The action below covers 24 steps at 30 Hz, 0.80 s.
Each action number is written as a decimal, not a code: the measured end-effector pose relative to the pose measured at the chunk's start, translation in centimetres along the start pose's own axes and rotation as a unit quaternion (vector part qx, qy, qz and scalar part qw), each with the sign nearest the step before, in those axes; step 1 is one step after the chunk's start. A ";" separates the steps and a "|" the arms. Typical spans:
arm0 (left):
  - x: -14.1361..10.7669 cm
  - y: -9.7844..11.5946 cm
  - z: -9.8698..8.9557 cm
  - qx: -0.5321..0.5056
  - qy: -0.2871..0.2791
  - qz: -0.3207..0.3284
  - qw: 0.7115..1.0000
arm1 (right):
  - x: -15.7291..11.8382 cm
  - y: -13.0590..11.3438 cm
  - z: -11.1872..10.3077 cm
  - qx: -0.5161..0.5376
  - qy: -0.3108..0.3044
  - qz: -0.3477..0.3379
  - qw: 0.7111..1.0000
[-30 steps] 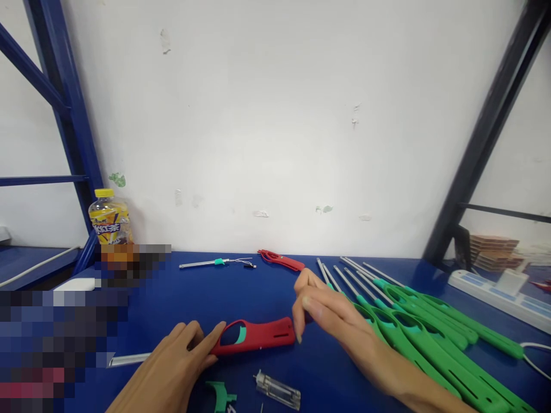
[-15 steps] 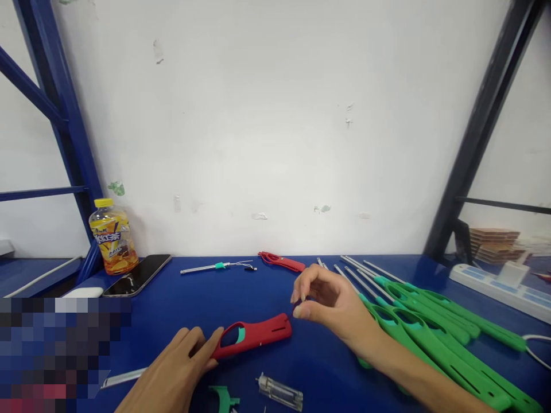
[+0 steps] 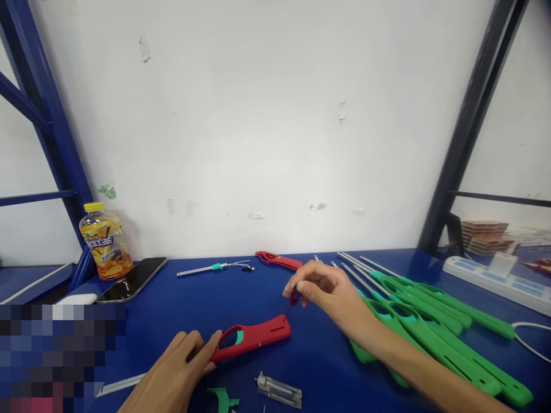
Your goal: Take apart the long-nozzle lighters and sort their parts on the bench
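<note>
The left hand [image 3: 174, 376] rests on the blue desk [image 3: 181, 304], its fingertips touching the ring end of the red lighter shell [image 3: 252, 337], which lies flat and runs rightward from that grip. The right hand [image 3: 331, 295] hovers just above the shell's far end, thumb and forefinger pressed together on a small dark red piece [image 3: 294, 297]. The shell is red with a teal trigger showing in its oval opening and two slots near its tip. No writing on it can be read.

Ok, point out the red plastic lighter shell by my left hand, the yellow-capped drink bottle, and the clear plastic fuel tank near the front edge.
Red plastic lighter shell [image 3: 258, 335]: head view, middle of its body.
Yellow-capped drink bottle [image 3: 105, 242]: head view, on its label.
Clear plastic fuel tank [image 3: 279, 391]: head view, middle of its clear body.
</note>
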<state>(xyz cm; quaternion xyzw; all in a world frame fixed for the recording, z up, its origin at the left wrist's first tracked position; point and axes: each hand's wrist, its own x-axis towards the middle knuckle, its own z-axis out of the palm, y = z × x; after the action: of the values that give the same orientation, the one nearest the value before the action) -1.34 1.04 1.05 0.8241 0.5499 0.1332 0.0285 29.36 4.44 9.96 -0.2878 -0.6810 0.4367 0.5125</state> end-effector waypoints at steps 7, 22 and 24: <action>-0.4 -0.3 0.6 -0.020 0.003 0.027 0.999 | 0.1 -0.3 0.1 0.015 -0.023 -0.015 1.000; -0.2 0.6 -0.3 -0.006 -0.025 0.003 1.000 | -0.1 0.0 -0.3 -0.023 0.016 -0.013 1.000; -0.2 0.6 -0.4 -0.018 -0.015 0.009 1.000 | -0.1 0.0 -0.4 -0.035 0.033 -0.012 0.999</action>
<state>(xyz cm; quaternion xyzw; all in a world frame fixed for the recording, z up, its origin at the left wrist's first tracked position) -0.96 0.60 1.49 0.8301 0.5397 0.1311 0.0502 29.80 4.51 10.02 -0.3120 -0.6822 0.3968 0.5290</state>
